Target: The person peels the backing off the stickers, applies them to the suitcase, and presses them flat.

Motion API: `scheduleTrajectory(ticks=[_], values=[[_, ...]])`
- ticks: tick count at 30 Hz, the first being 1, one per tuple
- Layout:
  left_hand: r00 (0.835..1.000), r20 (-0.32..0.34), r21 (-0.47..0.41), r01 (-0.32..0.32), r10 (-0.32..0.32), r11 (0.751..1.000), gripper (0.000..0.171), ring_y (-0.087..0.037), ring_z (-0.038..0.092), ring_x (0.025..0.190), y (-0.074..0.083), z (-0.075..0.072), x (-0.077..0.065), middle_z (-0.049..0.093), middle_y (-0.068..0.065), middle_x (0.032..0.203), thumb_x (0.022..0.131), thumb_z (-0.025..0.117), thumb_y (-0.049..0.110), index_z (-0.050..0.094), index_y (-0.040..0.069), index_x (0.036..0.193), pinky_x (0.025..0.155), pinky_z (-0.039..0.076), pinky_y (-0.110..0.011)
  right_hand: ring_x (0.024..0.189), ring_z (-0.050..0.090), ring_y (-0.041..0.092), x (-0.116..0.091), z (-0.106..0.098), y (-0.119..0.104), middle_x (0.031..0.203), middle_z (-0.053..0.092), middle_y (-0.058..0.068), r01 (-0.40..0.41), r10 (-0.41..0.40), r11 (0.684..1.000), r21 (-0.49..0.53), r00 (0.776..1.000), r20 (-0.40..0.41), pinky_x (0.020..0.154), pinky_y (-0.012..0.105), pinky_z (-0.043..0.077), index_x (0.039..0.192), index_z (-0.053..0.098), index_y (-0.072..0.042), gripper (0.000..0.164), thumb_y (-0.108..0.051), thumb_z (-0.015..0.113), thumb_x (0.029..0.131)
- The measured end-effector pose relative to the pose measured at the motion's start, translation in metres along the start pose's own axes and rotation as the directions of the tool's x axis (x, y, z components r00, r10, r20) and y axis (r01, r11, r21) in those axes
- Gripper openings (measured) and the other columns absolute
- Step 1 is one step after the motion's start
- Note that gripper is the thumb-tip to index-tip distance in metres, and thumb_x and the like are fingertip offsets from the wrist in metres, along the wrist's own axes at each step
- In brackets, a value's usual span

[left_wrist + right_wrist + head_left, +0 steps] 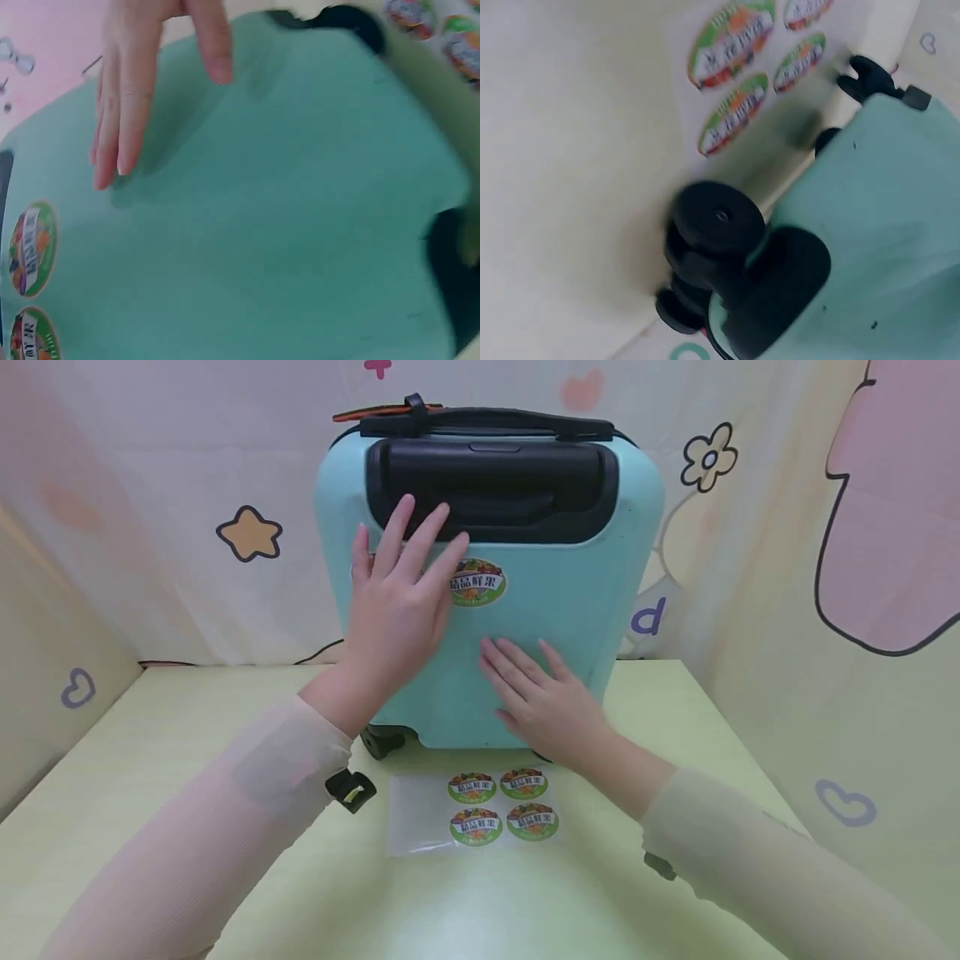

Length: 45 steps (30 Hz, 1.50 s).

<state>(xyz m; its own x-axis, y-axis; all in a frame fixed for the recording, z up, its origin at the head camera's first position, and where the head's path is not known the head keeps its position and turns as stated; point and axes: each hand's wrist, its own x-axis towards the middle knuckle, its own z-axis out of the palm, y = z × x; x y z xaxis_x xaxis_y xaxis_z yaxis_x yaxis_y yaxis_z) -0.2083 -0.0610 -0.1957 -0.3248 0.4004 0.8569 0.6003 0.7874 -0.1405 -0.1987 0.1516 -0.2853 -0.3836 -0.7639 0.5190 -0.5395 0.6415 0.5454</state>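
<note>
A mint-green suitcase [555, 602] stands upright on the table, its black handle recess at the top. Two oval fruit stickers are on its front; one sticker [480, 582] shows mostly, while the other is largely behind my left hand [397, 602]. That hand lies over the upper left of the case with fingers spread, fingertips at the stickers and the recess edge. Lower on the front, my right hand [551, 706] rests with straight fingers pointing up and left. In the left wrist view, the right hand [131, 90] appears beside the sticker [34, 247].
In front of the case lies a clear sheet [420, 814] with several more oval stickers. Black wheels [720, 217] stick out at the case's bottom. A black carry handle [510, 420] with an orange-edged strap runs across its top. Patterned cloth [187, 460] hangs behind the table [300, 877].
</note>
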Motion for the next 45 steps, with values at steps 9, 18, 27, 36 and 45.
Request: scheduleTrajectory(ticks=[9,18,27,36,45], values=[[0.994,0.059,-0.172,-0.083,0.094,0.982,0.030,-0.032,0.032,0.133,0.011,-0.002,-0.066,0.050,-0.015,0.134,0.089,0.053,0.010,0.065,0.006,0.116,0.099,0.025,-0.063,0.112,0.057,0.025,-0.028,0.002,-0.019,0.122,0.060,0.014,0.077,-0.051,0.950,0.301,0.994,-0.094,0.088,0.038,0.048,0.119,0.062,0.001,0.045,-0.016,0.071,0.078],[0.969,0.236,-0.262,-0.012,0.076,0.965,0.030,-0.033,0.042,0.126,0.017,-0.001,-0.109,0.053,-0.014,0.131,0.086,0.055,0.011,0.065,0.005,0.114,0.095,0.037,-0.053,0.098,0.064,0.020,-0.045,0.007,-0.038,0.114,0.065,0.011,0.006,-0.021,0.913,0.408,0.999,0.033,0.072,0.030,0.053,0.113,0.065,-0.002,0.040,-0.018,0.074,0.077],[0.941,0.331,-0.264,0.020,0.071,0.964,0.030,-0.030,0.049,0.120,0.021,0.002,-0.130,0.057,-0.013,0.126,0.086,0.059,0.011,0.065,0.004,0.114,0.095,0.041,-0.046,0.089,0.067,0.017,-0.050,0.015,-0.048,0.112,0.066,0.007,0.005,-0.029,0.913,0.409,0.998,0.052,0.068,0.027,0.053,0.112,0.066,-0.006,0.037,-0.019,0.073,0.078],[0.913,0.402,-0.301,0.059,0.070,0.952,0.026,-0.028,0.056,0.112,0.027,0.006,-0.149,0.059,-0.013,0.120,0.085,0.060,0.009,0.066,0.005,0.110,0.092,0.045,-0.039,0.083,0.067,0.015,-0.058,0.021,-0.058,0.109,0.067,0.004,-0.004,-0.036,0.910,0.414,0.995,0.088,0.063,0.024,0.052,0.110,0.067,-0.006,0.037,-0.020,0.074,0.076],[0.820,0.571,-0.296,0.174,0.028,0.939,0.030,-0.023,0.058,0.110,0.039,0.009,-0.166,0.059,-0.008,0.123,0.088,0.058,0.014,0.063,0.009,0.117,0.085,0.049,-0.038,0.071,0.066,0.011,-0.063,0.026,-0.071,0.102,0.070,-0.001,-0.027,-0.049,0.921,0.389,0.982,0.185,0.050,0.022,0.047,0.106,0.069,-0.014,0.030,-0.024,0.072,0.078]])
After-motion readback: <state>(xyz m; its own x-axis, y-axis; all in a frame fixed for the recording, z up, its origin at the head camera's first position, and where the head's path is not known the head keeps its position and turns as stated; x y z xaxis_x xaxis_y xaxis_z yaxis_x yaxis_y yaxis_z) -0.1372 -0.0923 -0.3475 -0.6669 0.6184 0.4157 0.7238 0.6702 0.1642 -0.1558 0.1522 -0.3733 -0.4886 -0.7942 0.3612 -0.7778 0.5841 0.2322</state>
